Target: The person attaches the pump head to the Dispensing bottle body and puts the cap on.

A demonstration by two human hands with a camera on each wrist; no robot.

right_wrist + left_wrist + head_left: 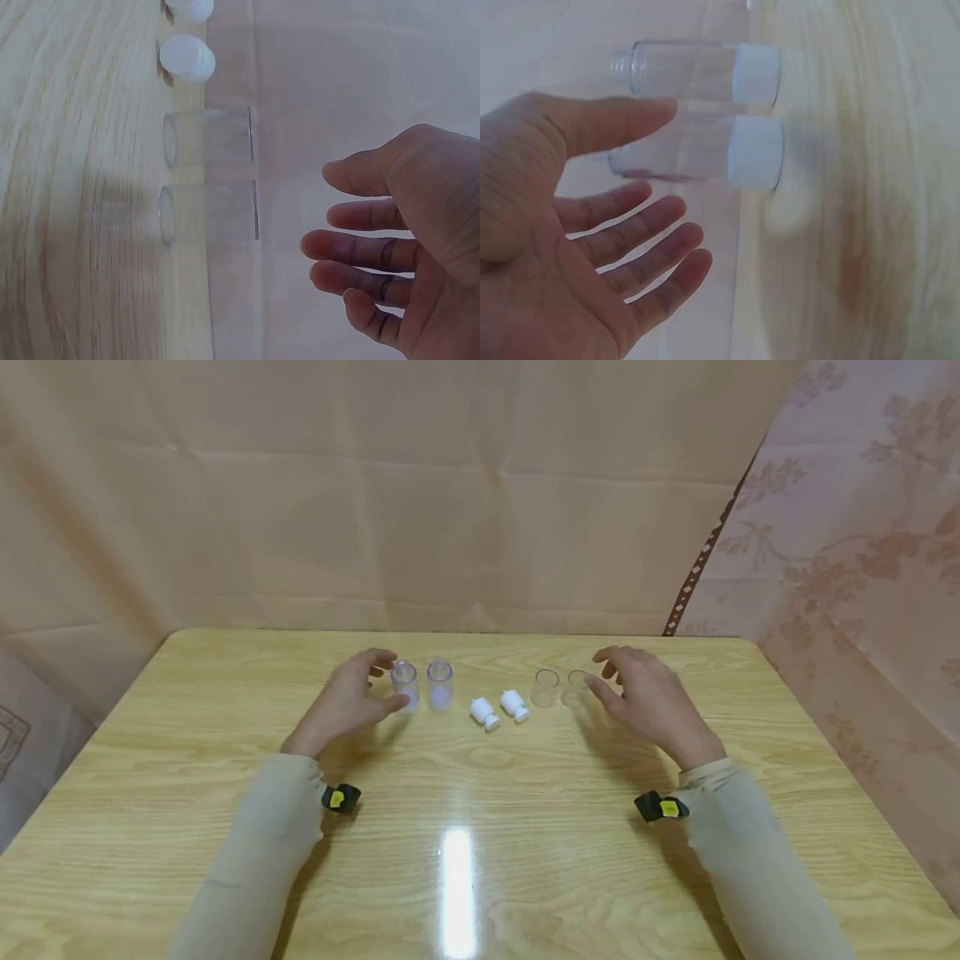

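Observation:
Two clear bottles with white bases and threaded necks stand upright side by side, the outer bottle (404,680) and the inner bottle (440,685). My left hand (347,700) is beside the outer one, thumb and fingers spread; the thumb overlaps it in the left wrist view. Two white pump heads, a left pump head (484,713) and a right pump head (514,705), lie on their sides in the middle. Farther right stand two clear open-topped cylinders, an inner cylinder (545,688) and an outer cylinder (210,213). My right hand (643,695) hovers by the outer cylinder, fingers relaxed and holding nothing.
Everything stands on a wood-grain table (390,852), toward its far edge. A beige curtain (420,510) hangs behind it, and a floral cloth (862,568) hangs along the right side. A bright light reflection falls on the table's near middle.

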